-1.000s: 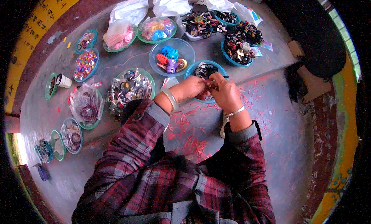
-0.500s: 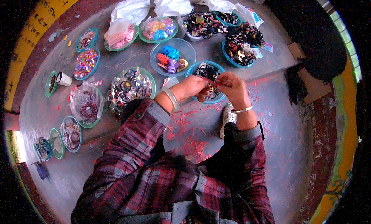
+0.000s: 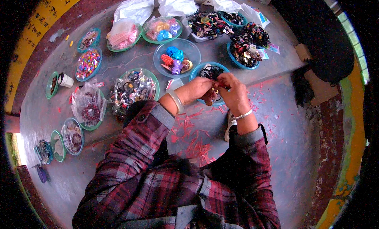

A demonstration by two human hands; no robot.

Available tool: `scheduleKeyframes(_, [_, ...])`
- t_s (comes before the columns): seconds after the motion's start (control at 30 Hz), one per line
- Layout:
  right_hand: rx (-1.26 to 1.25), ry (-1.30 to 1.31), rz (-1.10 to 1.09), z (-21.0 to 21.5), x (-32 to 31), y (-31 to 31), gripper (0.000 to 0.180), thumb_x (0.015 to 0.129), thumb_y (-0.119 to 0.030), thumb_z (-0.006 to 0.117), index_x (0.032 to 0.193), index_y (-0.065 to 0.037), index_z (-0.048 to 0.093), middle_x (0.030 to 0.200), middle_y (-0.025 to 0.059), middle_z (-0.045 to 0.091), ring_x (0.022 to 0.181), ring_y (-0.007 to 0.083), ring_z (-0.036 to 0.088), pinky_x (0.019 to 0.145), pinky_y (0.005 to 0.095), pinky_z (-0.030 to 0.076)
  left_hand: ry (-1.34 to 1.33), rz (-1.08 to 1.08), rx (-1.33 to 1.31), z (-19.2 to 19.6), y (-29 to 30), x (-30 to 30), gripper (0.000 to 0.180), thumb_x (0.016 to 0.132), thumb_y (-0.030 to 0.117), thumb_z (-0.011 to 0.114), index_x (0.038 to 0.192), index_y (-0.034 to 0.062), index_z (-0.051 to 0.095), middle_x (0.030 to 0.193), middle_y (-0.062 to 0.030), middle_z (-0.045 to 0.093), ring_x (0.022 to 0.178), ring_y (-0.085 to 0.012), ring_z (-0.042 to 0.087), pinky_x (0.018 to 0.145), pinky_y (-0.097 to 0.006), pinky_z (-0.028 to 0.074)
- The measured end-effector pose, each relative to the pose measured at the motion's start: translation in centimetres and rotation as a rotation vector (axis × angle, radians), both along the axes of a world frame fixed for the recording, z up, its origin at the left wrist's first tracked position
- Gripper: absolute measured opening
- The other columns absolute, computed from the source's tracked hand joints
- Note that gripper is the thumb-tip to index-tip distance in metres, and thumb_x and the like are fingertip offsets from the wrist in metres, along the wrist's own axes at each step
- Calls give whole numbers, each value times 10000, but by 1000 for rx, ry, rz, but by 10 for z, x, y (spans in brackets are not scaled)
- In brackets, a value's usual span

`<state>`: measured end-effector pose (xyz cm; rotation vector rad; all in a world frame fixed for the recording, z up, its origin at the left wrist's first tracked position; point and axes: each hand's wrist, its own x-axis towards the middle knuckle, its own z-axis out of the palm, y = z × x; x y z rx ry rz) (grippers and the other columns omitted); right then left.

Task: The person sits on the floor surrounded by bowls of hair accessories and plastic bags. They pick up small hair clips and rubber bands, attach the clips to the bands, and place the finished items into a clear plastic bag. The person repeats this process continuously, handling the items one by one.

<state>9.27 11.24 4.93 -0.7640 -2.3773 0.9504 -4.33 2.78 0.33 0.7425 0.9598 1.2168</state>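
My left hand [image 3: 197, 89] and my right hand [image 3: 234, 95] meet over a blue basin [image 3: 226, 70] of black bands [image 3: 211, 72]. The fingers of both are pinched together at one spot. What they pinch is small and mostly hidden by the fingertips. Below the fingers shows a brownish, shiny little shape that I cannot make out. Just beyond stands a clear blue bowl [image 3: 160, 54] with blue, red and purple spiral or coiled pieces [image 3: 177, 61]. Left of my left wrist, a green basin [image 3: 156, 86] holds small plastic-bagged trinkets [image 3: 132, 88].
Red strips [image 3: 193, 144] litter the floor by my shoe [image 3: 229, 126]. More basins stand around: colourful beads [image 3: 88, 64], bagged dark red beads [image 3: 90, 112], pink pieces [image 3: 125, 37], black hair ties [image 3: 207, 25]. White bags [image 3: 133, 11] lie behind them. A white cup [image 3: 65, 80] stands at left.
My right hand has moved in toward the left, and the fingertips now meet. The red strip stretched between the hands before is now mostly hidden.
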Motion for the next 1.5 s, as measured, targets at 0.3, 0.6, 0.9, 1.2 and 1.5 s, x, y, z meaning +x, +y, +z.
scheduleKeyframes(0.3, [62,7,22,3,7,6,195,728,53,539,898,-32,584,819,82,625,780,152,604,697,262,467,51,112,48,11,-1,0,323,906,258,384,1022,19,567,922,-69,612,808,-121,592,719,-246,473])
scheduleKeyframes(0.6, [-114,481,-145,-4,12,19,175,729,23,590,887,-51,603,817,18,603,693,81,521,627,222,432,-87,166,112,15,-1,-3,321,891,233,411,1093,9,520,986,-98,589,886,-163,584,762,-300,486])
scheduleKeyframes(0.9, [-365,486,-135,1,12,14,155,704,-32,645,856,-41,613,849,20,598,765,100,549,660,227,442,-448,208,112,31,-2,-3,342,919,238,335,1093,-8,500,945,-111,571,874,-191,576,770,-343,497])
scheduleKeyframes(1.2, [184,360,-41,16,10,0,183,650,-98,705,819,-71,639,1039,111,549,977,247,519,818,323,421,-287,178,164,28,-3,2,350,922,253,334,1100,-1,497,950,-99,562,828,-182,583,726,-331,513])
scheduleKeyframes(1.5, [262,338,-9,9,6,-1,187,626,-107,710,805,-96,659,1082,95,530,1016,251,482,796,315,423,123,222,268,39,-8,4,341,920,256,352,1106,1,482,950,-95,567,818,-170,588,701,-306,516])
